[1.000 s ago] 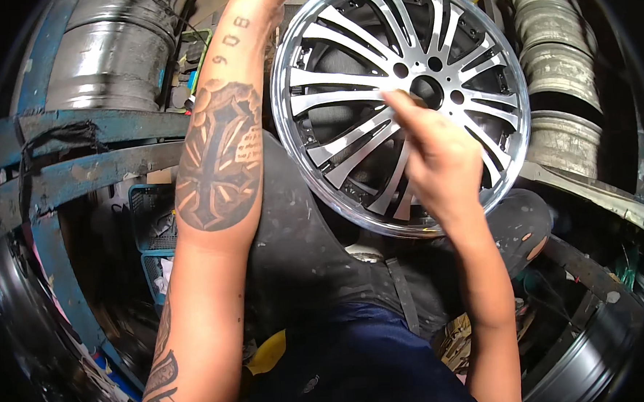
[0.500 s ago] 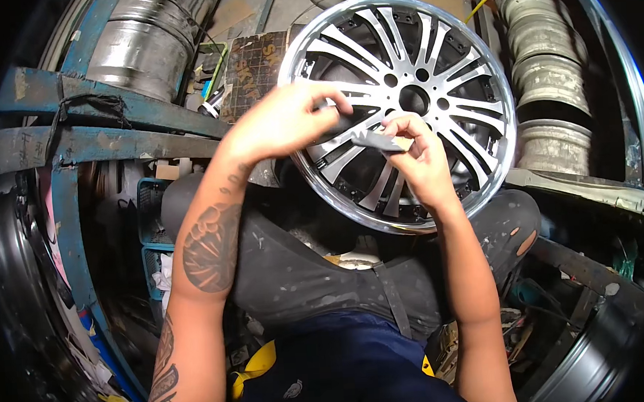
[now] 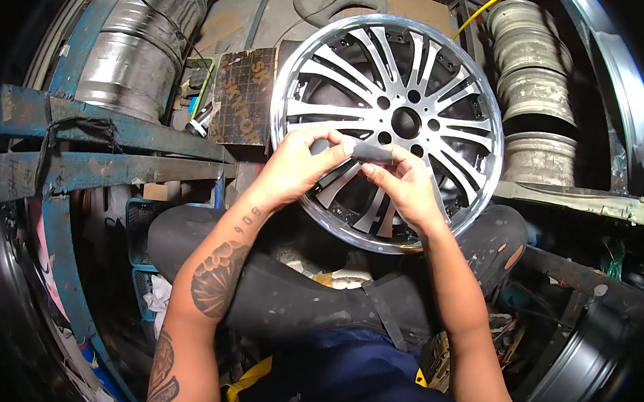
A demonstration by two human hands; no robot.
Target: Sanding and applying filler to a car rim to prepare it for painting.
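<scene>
Since a second ago your left arm has dropped from the top of the rim and both hands have met in front of the spokes. Your alloy wheel [image 3: 396, 81] stands tilted on edge against your knees, its polished lip toward you and the hub hole above and right of your hands. Against that wheel, your left hand [image 3: 298, 166] comes in from the left and your right hand [image 3: 401, 186] from below right, equally near the piece they share. Between them you hold a small grey piece of abrasive paper [image 3: 369, 152], its long axis running left to right across the lower spokes. Both grips are pinched on it, thumbs and fingertips at either end. Right of the wheel stands a stack of bare steel rims [image 3: 530, 81]; left of it lie blue steel beams [image 3: 100, 132].
</scene>
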